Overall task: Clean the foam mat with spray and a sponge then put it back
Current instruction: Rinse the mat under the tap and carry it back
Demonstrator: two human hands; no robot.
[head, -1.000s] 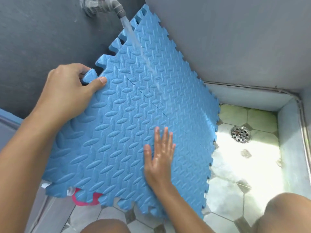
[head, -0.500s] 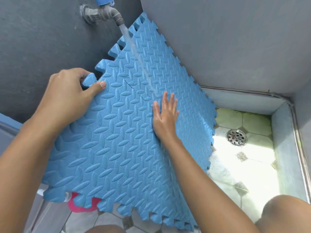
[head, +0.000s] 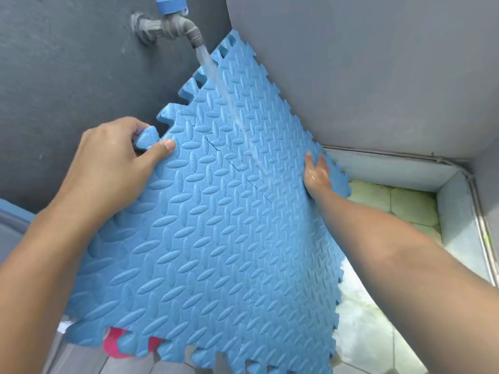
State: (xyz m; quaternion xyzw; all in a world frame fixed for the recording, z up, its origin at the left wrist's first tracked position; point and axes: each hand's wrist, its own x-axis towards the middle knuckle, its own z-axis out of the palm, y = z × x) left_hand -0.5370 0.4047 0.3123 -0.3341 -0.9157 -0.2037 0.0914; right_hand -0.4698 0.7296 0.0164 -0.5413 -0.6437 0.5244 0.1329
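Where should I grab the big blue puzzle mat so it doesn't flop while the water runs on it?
Probably by the toothed edges, one hand per side. The foam mat is wide, thin and tilted under the tap, so the middle gives nothing to pinch. The left hand pinches a tab from the left, thumb on top; the right hand lies at the far right edge.

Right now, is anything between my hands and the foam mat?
Nothing visible. The left hand already pinches a tab on the foam mat, and the right hand lies flat on its far edge, with only tap water running over the surface.
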